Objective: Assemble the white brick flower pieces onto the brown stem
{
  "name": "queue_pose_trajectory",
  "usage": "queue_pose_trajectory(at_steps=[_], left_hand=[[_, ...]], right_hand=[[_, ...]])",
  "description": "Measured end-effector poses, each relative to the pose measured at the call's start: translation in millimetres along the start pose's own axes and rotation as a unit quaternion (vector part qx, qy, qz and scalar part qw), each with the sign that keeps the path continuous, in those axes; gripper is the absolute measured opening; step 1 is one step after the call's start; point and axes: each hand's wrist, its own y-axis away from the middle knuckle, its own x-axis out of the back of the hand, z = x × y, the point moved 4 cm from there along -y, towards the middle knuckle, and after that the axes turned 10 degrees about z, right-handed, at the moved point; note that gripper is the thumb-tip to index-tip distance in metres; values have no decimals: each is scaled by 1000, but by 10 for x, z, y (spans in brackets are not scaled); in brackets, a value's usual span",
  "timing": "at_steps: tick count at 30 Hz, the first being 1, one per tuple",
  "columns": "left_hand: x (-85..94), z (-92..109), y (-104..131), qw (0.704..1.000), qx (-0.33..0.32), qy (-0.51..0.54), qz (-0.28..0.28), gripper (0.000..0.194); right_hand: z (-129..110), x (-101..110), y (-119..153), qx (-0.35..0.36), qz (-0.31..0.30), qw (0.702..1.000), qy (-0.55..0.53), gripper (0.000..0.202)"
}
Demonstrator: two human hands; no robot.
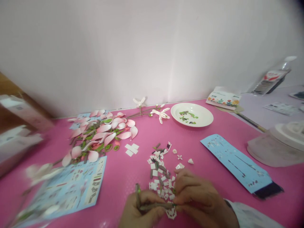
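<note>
At the far left we see blurred boxes (19, 126) at the edge of the pink tabletop (123, 177). Next to them a light-blue instruction sheet (71, 186) lies flat, and behind it sits a heap of pink petals and green pieces (102, 133). Two small white tiles (132, 148) lie just right of that heap, and a thin stem with white blossoms (154, 112) runs along the wall behind.

In the middle, a scatter of small white and brown pieces (160, 171) spreads from mid-table down to our hands and crowds the space right in front of them. Our left hand (140, 212) is curled around a slim brown-green stem piece (152, 206), fingers (152, 198) closed over it; one end sticks up past the thumb, the rest runs sideways toward the other hand. Our right hand (197, 196) meets it at its right end, fingers (182, 186) pinched shut on that end, touching the lowest loose pieces. Both hands sit at the near edge of the tabletop.

Further right, a white plate (204, 118) holding a few green bits stands well back, and a long blue card (237, 163) lies slantwise. Open pink surface lies between the hands and that card, and between the sheet and the scatter. At the far right stand a translucent lidded tub (277, 145), a small printed packet (223, 98) and a clear bottle (273, 77).
</note>
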Motion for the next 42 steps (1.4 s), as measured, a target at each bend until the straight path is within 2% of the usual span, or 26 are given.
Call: queue_pose_trajectory(at_steps=[12,20,23,27,35,39,42], left_hand=[[-1,-8,5,1000,-2,0,1,14],[-23,25,15,1000,-15,21,6,12],[-38,21,23,999,-16,37,25,13],[-54,-4,30,998,-13,60,24,14],[14,-53,1,999,1,44,23,17],[-16,-48,11,999,9,48,17,19],[-47,-15,28,997,1,60,38,20]], right_hand=[[57,-51,55,-18,-12,999,-32,5],[-19,-47,-2,-35,0,999,4,18],[-37,-44,-2,-40,3,999,22,13],[-14,-18,15,-57,17,997,39,7],[-7,10,12,-47,8,999,13,8],[4,5,10,-53,8,999,1,11],[6,-2,6,-50,6,999,1,15]])
